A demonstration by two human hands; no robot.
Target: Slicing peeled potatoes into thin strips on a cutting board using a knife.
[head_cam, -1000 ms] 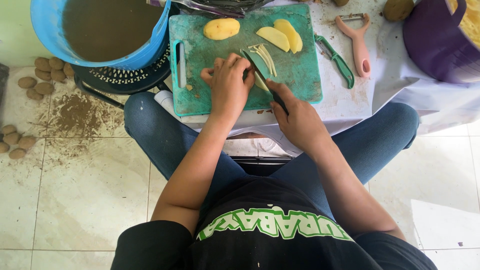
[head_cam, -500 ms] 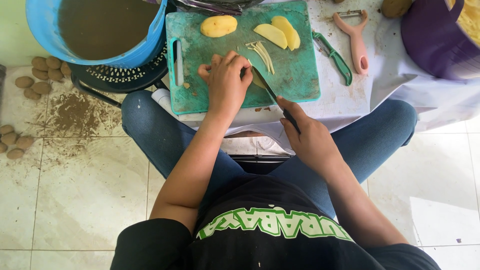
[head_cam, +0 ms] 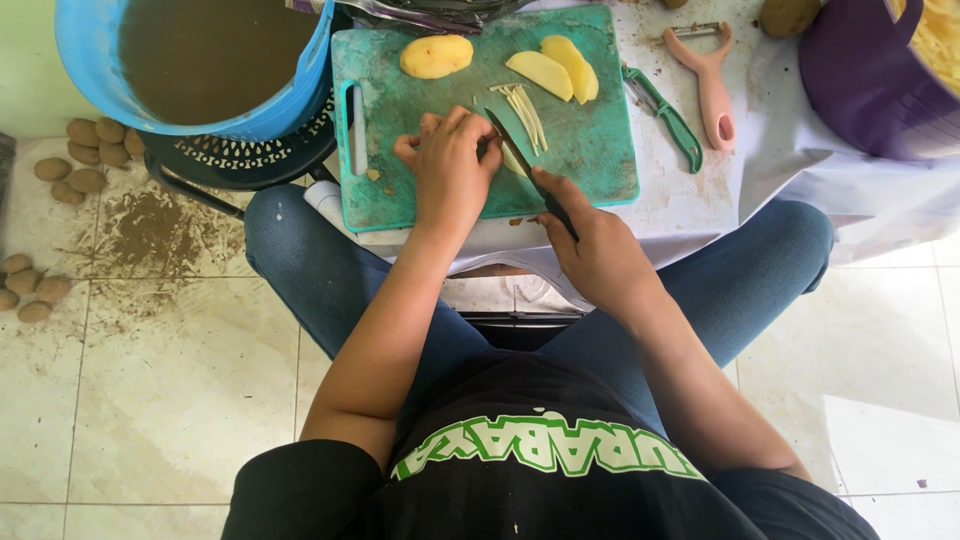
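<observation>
The left hand [head_cam: 452, 172] presses down on a potato slice [head_cam: 512, 160] on the green cutting board [head_cam: 400, 190], fingers curled over it, while the right hand [head_cam: 596, 245] grips a knife [head_cam: 520, 155] whose blade rests against that slice (most of it hidden under the fingers). Thin potato strips [head_cam: 524, 104] lie just beyond, then two slices [head_cam: 556, 68] and a peeled potato [head_cam: 436, 56]. On the worktop [head_cam: 680, 205] to the right sit a green peeler [head_cam: 664, 114] and a pink peeler [head_cam: 710, 80].

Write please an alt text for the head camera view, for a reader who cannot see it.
Seen from above, a seated person's right hand holds a knife over a potato slice that the left hand steadies on a green cutting board. Cut strips, slices and a peeled potato lie farther up the board.
</observation>
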